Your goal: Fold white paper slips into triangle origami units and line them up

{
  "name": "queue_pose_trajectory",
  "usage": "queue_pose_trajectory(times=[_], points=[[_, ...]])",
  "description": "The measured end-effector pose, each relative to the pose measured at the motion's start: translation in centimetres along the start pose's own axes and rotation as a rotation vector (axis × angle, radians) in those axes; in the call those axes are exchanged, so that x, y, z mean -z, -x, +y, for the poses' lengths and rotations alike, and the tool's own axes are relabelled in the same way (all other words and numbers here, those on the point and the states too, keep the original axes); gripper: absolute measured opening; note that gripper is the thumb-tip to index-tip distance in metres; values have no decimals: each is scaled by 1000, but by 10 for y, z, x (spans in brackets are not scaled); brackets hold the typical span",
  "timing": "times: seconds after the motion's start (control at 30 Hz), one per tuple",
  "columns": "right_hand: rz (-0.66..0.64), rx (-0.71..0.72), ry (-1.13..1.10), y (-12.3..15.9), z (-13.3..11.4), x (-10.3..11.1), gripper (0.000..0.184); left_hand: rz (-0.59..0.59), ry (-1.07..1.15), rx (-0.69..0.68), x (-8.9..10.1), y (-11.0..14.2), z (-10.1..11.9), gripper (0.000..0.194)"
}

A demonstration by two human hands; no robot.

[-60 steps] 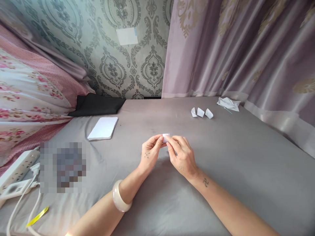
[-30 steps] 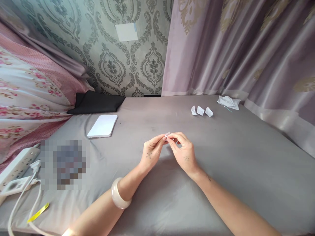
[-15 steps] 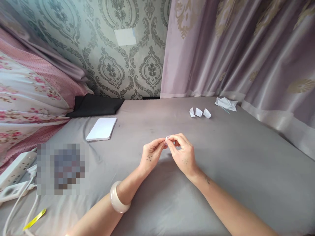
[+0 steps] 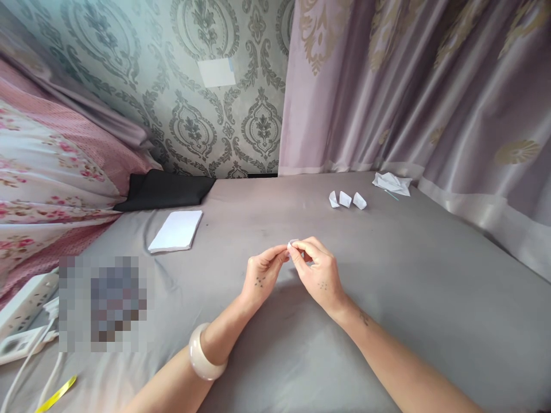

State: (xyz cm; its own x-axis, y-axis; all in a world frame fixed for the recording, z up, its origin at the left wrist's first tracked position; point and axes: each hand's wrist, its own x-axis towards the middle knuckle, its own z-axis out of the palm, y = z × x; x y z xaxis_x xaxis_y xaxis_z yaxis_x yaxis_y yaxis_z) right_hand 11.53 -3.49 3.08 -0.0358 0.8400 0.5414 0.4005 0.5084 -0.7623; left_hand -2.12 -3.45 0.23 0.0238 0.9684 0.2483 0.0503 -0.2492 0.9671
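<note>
Between my fingertips, above the grey sheet (image 4: 267,367), is a small folded piece of white paper (image 4: 293,243), mostly covered by the fingers. My left hand (image 4: 264,272) pinches its left side with thumb and forefinger. From the other side my right hand (image 4: 316,269) grips it, thumb in front and fingers curled behind. Beyond the hands, to the right, three small folded paper shapes (image 4: 345,199) stand in a row. A white stack of paper (image 4: 176,231) lies to the left.
White papers (image 4: 391,183) lie at the far right by the curtain (image 4: 340,103). A folded black cloth (image 4: 167,190) is at the back left. Power strips (image 4: 28,298) with cables and a yellow strip (image 4: 58,394) occupy the near left, beside a blurred-out patch.
The view has tilted and shifted slightly. Both hands keep their pinch on the paper, and my right fingers now cover a little more of it.
</note>
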Motion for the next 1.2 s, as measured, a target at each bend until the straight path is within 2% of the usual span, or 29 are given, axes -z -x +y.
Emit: queue_pose_trajectory(times=[0.33,0.43,0.53,0.7,0.9,1.2], points=[[-19,-48,-8,-2,-1,2,16,-41,43,21,0,0,-1,24],[-27,-47,-5,-1,2,2,17,-75,160,63,-1,0,5,27],[-50,-34,28,0,5,2,17,-76,168,101,0,-2,14,24],[-89,-33,52,2,5,1,18,-42,158,78,2,-5,18,20],[-121,-92,-17,2,0,-1,17,70,56,3,1,-3,18,20],[-164,-214,-36,-2,-8,2,19,110,323,126,0,-4,19,22]])
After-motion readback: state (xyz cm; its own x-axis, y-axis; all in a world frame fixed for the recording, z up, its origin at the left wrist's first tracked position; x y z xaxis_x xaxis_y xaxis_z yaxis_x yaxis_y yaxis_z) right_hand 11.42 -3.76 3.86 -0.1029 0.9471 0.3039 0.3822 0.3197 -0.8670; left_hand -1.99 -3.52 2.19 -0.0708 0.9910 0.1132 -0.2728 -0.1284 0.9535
